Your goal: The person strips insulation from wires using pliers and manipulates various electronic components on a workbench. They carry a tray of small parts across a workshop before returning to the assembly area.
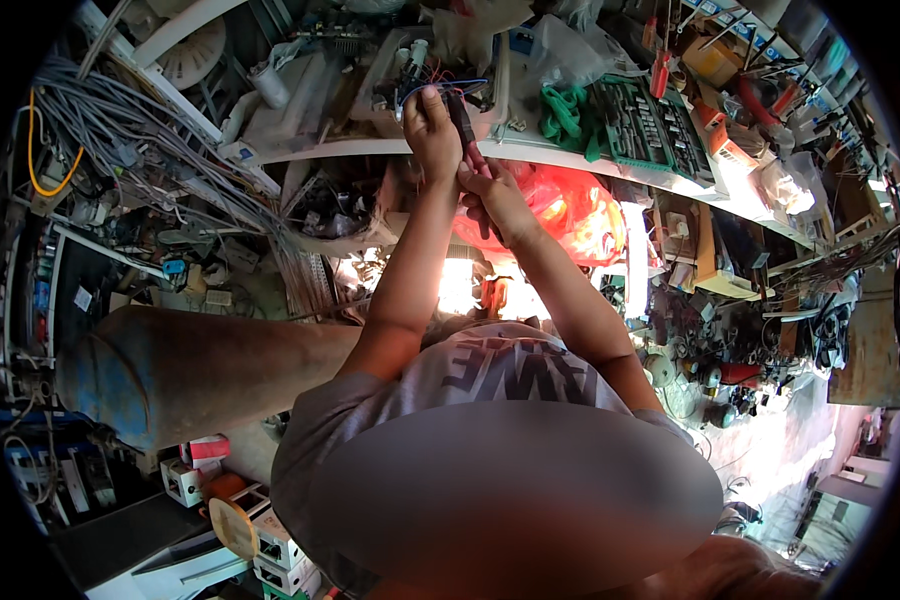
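My left hand [432,140] is closed at the front edge of the bench, its fingers gripping a blue wire [470,82] among thin red wires above a clear plastic bin [378,95]. My right hand [495,200], just below and to the right, is closed round a hand tool [462,122] with a black upper part and dark red handles, like pliers, which points up beside my left thumb. The tool's tip is at the wires; whether it bites on one I cannot tell. A red plastic bag [580,210] lies behind my right hand, below the bench edge.
A green socket case [638,125] and green fabric [560,105] sit right on the white shelf [325,148]. Cable bundles [135,120] hang at left above a large rusty cylinder [200,380]. Cluttered shelves and tools fill the right [725,250], over a bright floor [770,450].
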Tool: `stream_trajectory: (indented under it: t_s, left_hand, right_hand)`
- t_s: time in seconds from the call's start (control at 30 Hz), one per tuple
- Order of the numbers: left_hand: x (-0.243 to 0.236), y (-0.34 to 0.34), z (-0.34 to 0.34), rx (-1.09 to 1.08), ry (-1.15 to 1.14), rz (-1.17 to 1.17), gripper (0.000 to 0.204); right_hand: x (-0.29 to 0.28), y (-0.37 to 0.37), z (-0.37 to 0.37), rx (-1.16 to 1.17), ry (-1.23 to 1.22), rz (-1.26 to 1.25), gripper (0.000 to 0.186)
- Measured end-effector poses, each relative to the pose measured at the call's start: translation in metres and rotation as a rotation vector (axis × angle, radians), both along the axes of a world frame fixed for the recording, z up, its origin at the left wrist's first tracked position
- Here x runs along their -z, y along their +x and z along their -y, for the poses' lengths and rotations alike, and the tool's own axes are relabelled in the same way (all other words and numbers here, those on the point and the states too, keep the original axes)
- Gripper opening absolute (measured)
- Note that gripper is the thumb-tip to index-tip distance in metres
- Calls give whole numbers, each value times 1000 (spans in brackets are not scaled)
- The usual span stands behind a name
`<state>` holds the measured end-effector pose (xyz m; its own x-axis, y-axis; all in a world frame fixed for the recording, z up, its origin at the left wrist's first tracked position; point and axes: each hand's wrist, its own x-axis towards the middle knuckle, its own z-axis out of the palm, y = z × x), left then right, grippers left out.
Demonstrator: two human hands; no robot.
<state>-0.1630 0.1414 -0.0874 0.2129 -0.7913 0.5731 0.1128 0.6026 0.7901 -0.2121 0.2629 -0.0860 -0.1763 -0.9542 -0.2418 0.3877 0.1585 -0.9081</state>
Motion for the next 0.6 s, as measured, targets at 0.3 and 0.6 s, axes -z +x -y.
stream_trajectory:
  t_s: [0.3, 0.6]
  left_hand:
    - [15, 8, 7, 18, 92, 11, 41]
    - [14, 78, 23, 686, 619, -236, 30]
  right_hand:
    - [6, -11, 0, -139, 13, -100, 30]
    - [13, -38, -45, -425, 55, -143, 44]
